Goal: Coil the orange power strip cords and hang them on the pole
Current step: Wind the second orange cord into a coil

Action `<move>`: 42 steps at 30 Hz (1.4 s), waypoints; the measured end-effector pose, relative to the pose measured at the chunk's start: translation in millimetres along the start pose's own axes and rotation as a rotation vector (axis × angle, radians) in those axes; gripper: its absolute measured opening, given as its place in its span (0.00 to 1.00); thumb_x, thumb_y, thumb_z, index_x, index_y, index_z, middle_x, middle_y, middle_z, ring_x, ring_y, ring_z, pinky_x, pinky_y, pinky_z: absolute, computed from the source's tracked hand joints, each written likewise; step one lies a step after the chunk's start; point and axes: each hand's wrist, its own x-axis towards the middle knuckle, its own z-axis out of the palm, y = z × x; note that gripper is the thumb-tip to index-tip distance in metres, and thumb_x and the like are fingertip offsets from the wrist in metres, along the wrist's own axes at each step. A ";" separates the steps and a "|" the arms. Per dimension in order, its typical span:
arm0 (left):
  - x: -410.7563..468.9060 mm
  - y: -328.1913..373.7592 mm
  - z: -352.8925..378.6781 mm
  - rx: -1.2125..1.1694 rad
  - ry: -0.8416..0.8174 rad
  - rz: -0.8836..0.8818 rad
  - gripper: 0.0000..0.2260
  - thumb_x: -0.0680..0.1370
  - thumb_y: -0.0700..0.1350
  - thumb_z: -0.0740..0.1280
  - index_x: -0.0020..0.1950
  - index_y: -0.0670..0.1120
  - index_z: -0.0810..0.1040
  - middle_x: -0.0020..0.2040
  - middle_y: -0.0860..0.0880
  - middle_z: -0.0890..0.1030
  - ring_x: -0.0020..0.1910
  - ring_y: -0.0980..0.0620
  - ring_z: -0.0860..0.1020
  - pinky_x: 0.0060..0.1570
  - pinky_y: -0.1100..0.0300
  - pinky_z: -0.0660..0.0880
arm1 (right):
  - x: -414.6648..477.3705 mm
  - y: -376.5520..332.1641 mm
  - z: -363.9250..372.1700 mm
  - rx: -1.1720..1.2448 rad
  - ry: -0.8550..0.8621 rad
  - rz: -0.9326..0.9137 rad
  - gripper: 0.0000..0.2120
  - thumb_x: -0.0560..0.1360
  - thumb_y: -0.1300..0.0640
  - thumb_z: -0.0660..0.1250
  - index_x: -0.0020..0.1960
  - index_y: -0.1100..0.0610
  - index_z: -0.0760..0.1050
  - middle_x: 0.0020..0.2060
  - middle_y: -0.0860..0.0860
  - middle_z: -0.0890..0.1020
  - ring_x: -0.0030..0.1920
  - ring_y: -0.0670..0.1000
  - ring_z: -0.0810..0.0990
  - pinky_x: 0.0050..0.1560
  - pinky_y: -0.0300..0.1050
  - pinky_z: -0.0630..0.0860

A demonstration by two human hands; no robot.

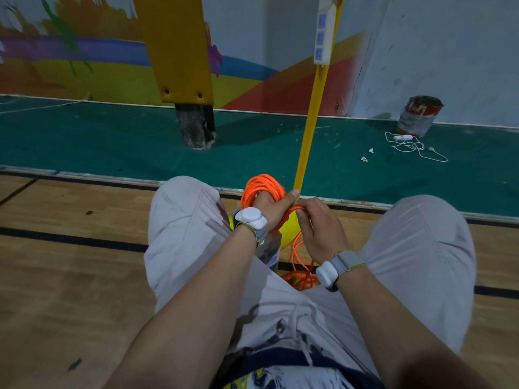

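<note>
An orange cord coil [262,189] is looped round my left hand [271,207], which grips the bundle just in front of my knees. My right hand [320,231] pinches the loose orange strand where it meets the coil. That strand drops to a loose orange pile [300,279] on the floor between my legs. A thin yellow pole [311,119] rises from a yellow base [289,227] right behind my hands. A white power strip [324,32] hangs high on the pole.
I sit on a wooden floor with both knees raised. A wide yellow padded post [179,51] stands at the back left. A paint bucket [420,115] and a white cable with an adapter [407,141] lie on the green strip at the right.
</note>
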 end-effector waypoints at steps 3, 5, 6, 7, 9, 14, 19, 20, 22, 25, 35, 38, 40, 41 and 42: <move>2.2 0.1 -0.2 -0.012 -0.013 -0.056 0.29 0.76 0.67 0.75 0.30 0.47 0.69 0.28 0.42 0.73 0.29 0.48 0.71 0.35 0.49 0.69 | 0.3 -0.6 -1.0 0.035 0.010 0.091 0.07 0.87 0.48 0.61 0.63 0.47 0.72 0.54 0.47 0.80 0.54 0.55 0.80 0.48 0.53 0.76; 1.1 2.3 -0.4 0.005 -0.042 -0.075 0.32 0.72 0.75 0.73 0.33 0.47 0.71 0.30 0.42 0.74 0.30 0.48 0.73 0.38 0.48 0.73 | 0.3 -2.5 -1.9 0.058 0.037 0.117 0.07 0.86 0.46 0.63 0.61 0.46 0.69 0.52 0.47 0.81 0.52 0.56 0.80 0.44 0.53 0.75; 1.0 2.6 -0.3 0.012 -0.047 -0.098 0.34 0.69 0.79 0.71 0.36 0.47 0.72 0.33 0.43 0.77 0.33 0.48 0.76 0.43 0.46 0.76 | 0.0 -3.3 -2.4 0.060 0.051 0.121 0.08 0.85 0.46 0.64 0.60 0.47 0.68 0.51 0.46 0.80 0.49 0.55 0.80 0.42 0.51 0.73; 1.1 1.8 -0.1 0.021 -0.054 -0.125 0.37 0.67 0.82 0.69 0.38 0.47 0.74 0.36 0.45 0.81 0.38 0.46 0.80 0.51 0.42 0.80 | -0.4 -4.1 -3.3 0.055 0.065 0.131 0.10 0.84 0.46 0.66 0.59 0.47 0.67 0.49 0.45 0.79 0.46 0.54 0.79 0.40 0.49 0.70; 0.7 2.4 0.1 0.025 -0.075 -0.169 0.39 0.64 0.85 0.68 0.44 0.47 0.79 0.45 0.45 0.86 0.48 0.42 0.85 0.61 0.39 0.80 | -0.8 -6.1 -5.4 0.053 0.084 0.179 0.12 0.83 0.46 0.69 0.57 0.46 0.66 0.44 0.42 0.76 0.39 0.50 0.75 0.38 0.46 0.65; -1.7 6.0 2.2 -0.004 -0.252 -0.170 0.30 0.67 0.74 0.78 0.40 0.45 0.85 0.40 0.40 0.86 0.40 0.42 0.83 0.52 0.42 0.81 | -0.7 -3.5 -8.9 0.174 0.160 0.310 0.15 0.78 0.52 0.76 0.52 0.48 0.69 0.41 0.42 0.79 0.41 0.43 0.78 0.38 0.47 0.72; -3.0 2.7 2.0 0.042 -0.336 -0.175 0.15 0.63 0.49 0.81 0.39 0.43 0.81 0.36 0.41 0.81 0.37 0.43 0.80 0.45 0.45 0.77 | 0.1 4.7 -10.0 0.171 0.200 0.254 0.09 0.76 0.57 0.78 0.48 0.50 0.77 0.43 0.46 0.80 0.44 0.46 0.78 0.45 0.43 0.75; 0.0 -0.6 2.6 0.100 -0.333 -0.185 0.17 0.61 0.48 0.81 0.39 0.41 0.80 0.37 0.38 0.80 0.38 0.42 0.80 0.44 0.41 0.78 | 0.5 4.1 -11.0 0.183 0.201 0.239 0.09 0.76 0.57 0.78 0.47 0.51 0.78 0.43 0.46 0.80 0.44 0.45 0.78 0.45 0.39 0.74; 5.6 -7.9 3.3 0.243 -0.326 -0.176 0.22 0.57 0.50 0.81 0.41 0.38 0.79 0.39 0.35 0.82 0.39 0.38 0.82 0.44 0.37 0.82 | 1.0 1.9 -12.8 0.195 0.190 0.205 0.08 0.76 0.59 0.78 0.46 0.52 0.80 0.43 0.45 0.80 0.45 0.43 0.78 0.46 0.35 0.73; 3.1 -5.3 0.1 0.451 -0.355 -0.147 0.28 0.56 0.57 0.81 0.43 0.38 0.80 0.39 0.40 0.83 0.38 0.41 0.81 0.43 0.44 0.81 | 0.5 1.5 -11.6 0.172 0.151 0.152 0.08 0.75 0.62 0.78 0.46 0.52 0.81 0.43 0.44 0.81 0.46 0.44 0.79 0.48 0.37 0.75; 3.6 -11.7 -3.5 0.508 -0.144 -0.081 0.23 0.72 0.53 0.79 0.36 0.48 0.64 0.32 0.47 0.67 0.29 0.47 0.66 0.33 0.55 0.64 | 1.4 1.7 -6.2 0.183 0.086 0.202 0.11 0.79 0.63 0.72 0.53 0.51 0.73 0.46 0.45 0.79 0.47 0.42 0.78 0.47 0.32 0.72; 4.8 -13.2 -5.1 0.485 -0.104 -0.041 0.26 0.73 0.54 0.79 0.35 0.49 0.61 0.30 0.45 0.65 0.29 0.48 0.65 0.34 0.51 0.64 | -0.4 12.3 2.6 0.182 0.001 0.324 0.13 0.79 0.62 0.71 0.55 0.50 0.71 0.47 0.46 0.80 0.47 0.47 0.80 0.46 0.41 0.77; 2.1 -11.3 -5.0 0.515 -0.086 0.010 0.29 0.74 0.55 0.79 0.35 0.49 0.59 0.30 0.47 0.62 0.29 0.47 0.60 0.34 0.51 0.59 | -3.1 23.6 11.9 0.130 -0.133 0.439 0.10 0.80 0.58 0.71 0.57 0.50 0.72 0.48 0.48 0.82 0.47 0.53 0.81 0.47 0.49 0.79; 1.1 -10.5 -4.9 0.509 -0.083 0.024 0.29 0.75 0.56 0.79 0.35 0.49 0.59 0.30 0.48 0.61 0.29 0.47 0.60 0.34 0.51 0.59 | -5.0 30.4 16.6 0.069 -0.236 0.482 0.08 0.81 0.55 0.70 0.58 0.51 0.74 0.49 0.50 0.83 0.49 0.56 0.82 0.47 0.52 0.79; 0.8 -10.0 -5.0 0.487 -0.081 0.029 0.29 0.75 0.57 0.79 0.36 0.49 0.59 0.30 0.48 0.61 0.30 0.47 0.60 0.34 0.51 0.59 | -6.5 37.4 21.4 -0.015 -0.353 0.503 0.08 0.82 0.53 0.69 0.59 0.52 0.75 0.51 0.54 0.84 0.51 0.60 0.82 0.46 0.52 0.77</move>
